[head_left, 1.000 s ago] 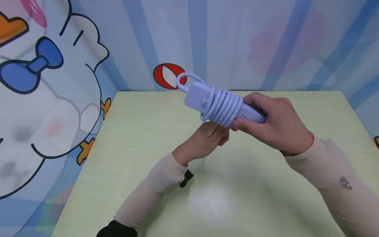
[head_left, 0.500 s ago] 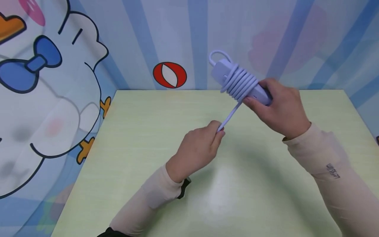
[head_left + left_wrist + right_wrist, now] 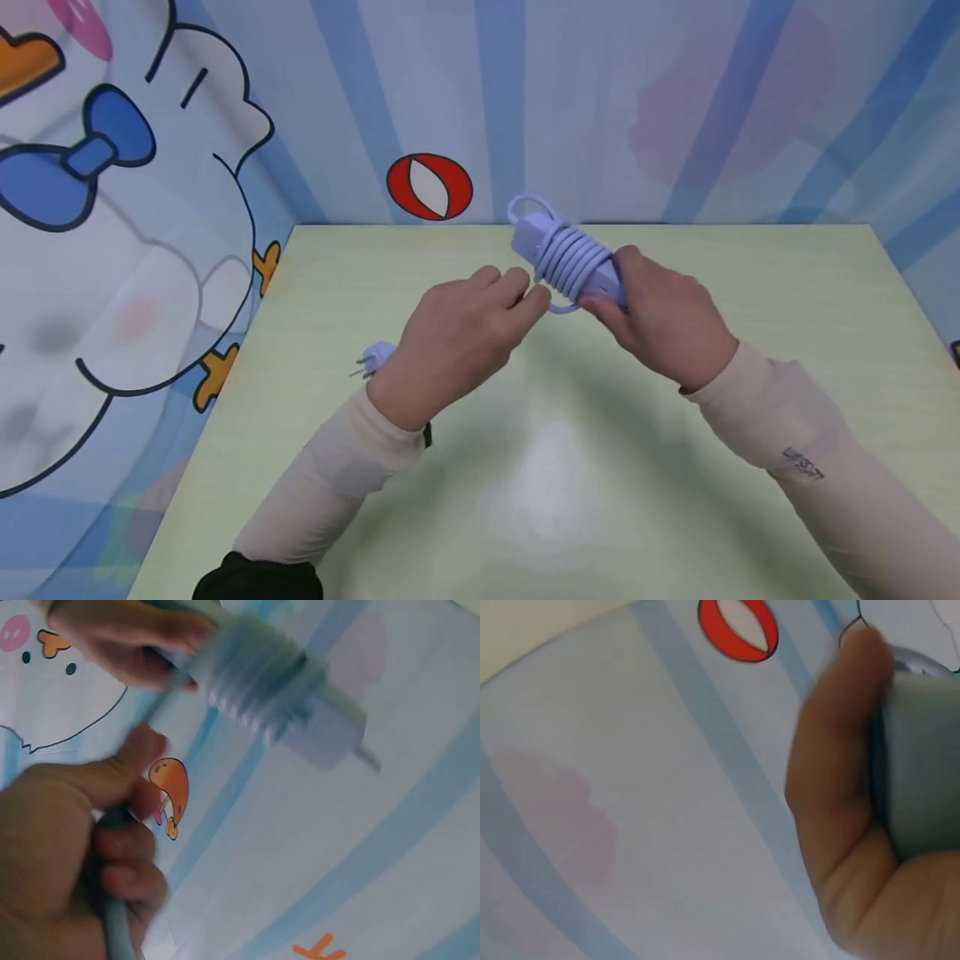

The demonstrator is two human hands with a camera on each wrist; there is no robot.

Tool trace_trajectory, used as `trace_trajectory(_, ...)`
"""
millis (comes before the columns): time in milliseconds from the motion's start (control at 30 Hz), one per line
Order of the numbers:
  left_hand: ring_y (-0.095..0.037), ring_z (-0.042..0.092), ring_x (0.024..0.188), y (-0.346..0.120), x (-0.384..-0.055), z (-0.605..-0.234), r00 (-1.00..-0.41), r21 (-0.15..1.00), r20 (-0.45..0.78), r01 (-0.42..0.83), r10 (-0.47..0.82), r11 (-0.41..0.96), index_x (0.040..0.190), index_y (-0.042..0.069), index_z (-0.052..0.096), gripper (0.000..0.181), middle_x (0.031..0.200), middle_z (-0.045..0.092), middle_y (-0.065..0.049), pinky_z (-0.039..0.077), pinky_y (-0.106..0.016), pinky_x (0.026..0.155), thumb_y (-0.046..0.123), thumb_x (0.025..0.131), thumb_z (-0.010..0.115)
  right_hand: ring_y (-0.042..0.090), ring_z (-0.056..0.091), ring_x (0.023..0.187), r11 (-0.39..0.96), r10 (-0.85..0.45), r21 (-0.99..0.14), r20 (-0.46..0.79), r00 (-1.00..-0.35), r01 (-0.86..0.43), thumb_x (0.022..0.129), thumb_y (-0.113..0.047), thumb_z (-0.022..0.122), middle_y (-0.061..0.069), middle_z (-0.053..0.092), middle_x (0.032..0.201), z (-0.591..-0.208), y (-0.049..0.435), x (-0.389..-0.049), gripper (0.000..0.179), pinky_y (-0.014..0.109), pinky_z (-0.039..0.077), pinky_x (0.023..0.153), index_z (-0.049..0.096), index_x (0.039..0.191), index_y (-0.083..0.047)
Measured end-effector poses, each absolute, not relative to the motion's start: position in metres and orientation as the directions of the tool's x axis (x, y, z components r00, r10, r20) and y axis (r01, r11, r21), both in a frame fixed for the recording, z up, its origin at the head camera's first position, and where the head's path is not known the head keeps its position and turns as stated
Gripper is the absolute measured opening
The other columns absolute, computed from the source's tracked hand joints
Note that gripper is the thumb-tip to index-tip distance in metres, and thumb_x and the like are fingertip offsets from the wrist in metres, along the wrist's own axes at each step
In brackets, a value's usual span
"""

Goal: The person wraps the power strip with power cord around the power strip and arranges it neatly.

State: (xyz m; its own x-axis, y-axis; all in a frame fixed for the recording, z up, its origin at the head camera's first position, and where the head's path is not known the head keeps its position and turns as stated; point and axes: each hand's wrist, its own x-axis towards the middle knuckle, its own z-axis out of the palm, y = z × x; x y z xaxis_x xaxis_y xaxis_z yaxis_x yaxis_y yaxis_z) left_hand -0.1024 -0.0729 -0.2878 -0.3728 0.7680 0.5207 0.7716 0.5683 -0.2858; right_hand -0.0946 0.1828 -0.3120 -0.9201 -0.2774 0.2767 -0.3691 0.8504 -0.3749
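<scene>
A pale lilac power strip [image 3: 531, 233] is held up over the table, its cord [image 3: 573, 260] wound round its middle in several turns. My right hand [image 3: 663, 321] grips its near end, thumb on one side and fingers on the other; in the right wrist view that end of the strip [image 3: 926, 765] fills the right edge. My left hand [image 3: 465, 333] has its fingers curled round the free cord, seen in the left wrist view passing through the fist [image 3: 82, 847]. The plug [image 3: 378, 357] with its metal pins sticks out behind the left hand. A cord loop stands at the strip's far end.
The pale green table [image 3: 337, 283] lies beneath both hands. Behind it rises a blue striped backdrop [image 3: 585, 108] with a printed red ball [image 3: 430, 187]; a cartoon-printed wall panel [image 3: 135, 275] borders the left side.
The left hand first pulls the cord away from the strip, then swings up towards it, and the plug comes into view. The right hand lifts the strip up and right, then lowers it back.
</scene>
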Motion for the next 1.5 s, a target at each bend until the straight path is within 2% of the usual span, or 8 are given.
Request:
trace_trajectory(200, -0.013, 0.049, 0.068, -0.076, -0.122, -0.284, -0.059, -0.504, 0.479, 0.798, 0.876, 0.329, 0.1, 0.009, 0.067, 0.01, 0.084, 0.06, 0.001, 0.038, -0.022, 0.058, 0.002, 0.107, 0.07, 0.02, 0.057, 0.072, 0.762, -0.496, -0.443, 0.069, -0.866, -0.472, 0.106, -0.013, 0.077, 0.012, 0.065, 0.093, -0.321, 0.179, -0.087, 0.035, 0.039, 0.048, 0.062, 0.054, 0.125, 0.005)
trace_trajectory(333, -0.012, 0.051, 0.067, -0.078, -0.133, -0.281, 0.011, -0.54, 0.491, 0.788, 0.871, 0.295, 0.103, 0.009, 0.065, 0.012, 0.089, 0.063, 0.0, 0.042, -0.021, 0.057, 0.012, 0.107, 0.076, 0.016, 0.063, 0.075, 0.727, -0.567, -0.425, 0.07, -0.82, -0.539, 0.103, -0.013, 0.081, 0.008, 0.074, 0.098, -0.323, 0.172, -0.08, 0.035, 0.037, 0.053, 0.064, 0.059, 0.127, 0.001)
trace_trajectory(500, -0.014, 0.044, 0.062, -0.079, -0.149, -0.281, 0.041, -0.523, 0.497, 0.811, 0.867, 0.262, 0.099, 0.011, 0.06, 0.039, 0.085, 0.056, 0.0, 0.038, -0.024, 0.055, 0.045, 0.108, 0.078, 0.009, 0.07, 0.08, 0.691, -0.636, -0.401, 0.06, -0.769, -0.602, 0.1, -0.018, 0.087, 0.001, 0.081, 0.105, -0.319, 0.165, -0.071, 0.035, 0.036, 0.059, 0.068, 0.068, 0.127, -0.007)
trace_trajectory(833, -0.017, 0.042, 0.068, -0.075, -0.169, -0.299, 0.055, -0.373, 0.528, 0.911, 0.847, 0.174, 0.098, 0.017, 0.057, 0.038, 0.079, 0.051, 0.0, 0.039, -0.031, 0.062, 0.048, 0.101, 0.08, -0.005, 0.057, 0.077, 0.529, -0.784, -0.493, 0.029, -0.62, -0.691, 0.099, -0.024, 0.089, -0.015, 0.073, 0.096, -0.308, 0.166, -0.058, 0.024, 0.023, 0.05, 0.067, 0.073, 0.115, -0.016)
trace_trajectory(1100, -0.018, 0.036, 0.055, -0.086, -0.185, -0.311, 0.134, -0.388, 0.611, 0.91, 0.78, 0.148, 0.095, 0.013, 0.051, 0.044, 0.07, 0.044, -0.002, 0.03, -0.03, 0.049, 0.047, 0.121, 0.04, -0.007, 0.052, 0.076, 0.459, -0.807, -0.517, 0.098, -0.582, -0.723, 0.099, -0.021, 0.088, -0.019, 0.064, 0.093, -0.302, 0.173, -0.054, 0.025, 0.022, 0.046, 0.065, 0.067, 0.112, -0.019)
trace_trajectory(1200, -0.018, 0.039, 0.055, -0.084, -0.187, -0.317, 0.166, -0.392, 0.631, 0.911, 0.758, 0.127, 0.095, 0.013, 0.053, 0.042, 0.07, 0.045, -0.002, 0.034, -0.03, 0.048, 0.042, 0.123, 0.042, -0.007, 0.053, 0.077, 0.418, -0.83, -0.556, 0.087, -0.55, -0.718, 0.099, -0.02, 0.087, -0.02, 0.064, 0.094, -0.3, 0.172, -0.051, 0.024, 0.021, 0.047, 0.065, 0.066, 0.111, -0.02)
trace_trajectory(1333, -0.019, 0.044, 0.058, -0.078, -0.187, -0.329, 0.114, -0.288, 0.661, 0.951, 0.742, 0.11, 0.094, 0.01, 0.058, 0.042, 0.07, 0.049, -0.004, 0.038, -0.03, 0.051, 0.038, 0.122, 0.044, -0.009, 0.054, 0.078, 0.393, -0.836, -0.532, 0.133, -0.533, -0.75, 0.101, -0.022, 0.087, -0.019, 0.066, 0.097, -0.294, 0.174, -0.042, 0.026, 0.019, 0.048, 0.065, 0.065, 0.115, -0.02)
trace_trajectory(1500, -0.021, 0.059, 0.069, -0.07, -0.18, -0.344, -0.071, -0.002, 0.682, 0.995, 0.728, 0.099, 0.098, 0.005, 0.065, 0.048, 0.078, 0.064, -0.006, 0.053, -0.03, 0.065, 0.04, 0.122, 0.042, -0.007, 0.059, 0.082, 0.37, -0.793, -0.387, 0.343, -0.504, -0.845, 0.109, -0.034, 0.078, -0.016, 0.07, 0.107, -0.284, 0.179, -0.033, 0.032, 0.019, 0.05, 0.065, 0.066, 0.131, -0.015)
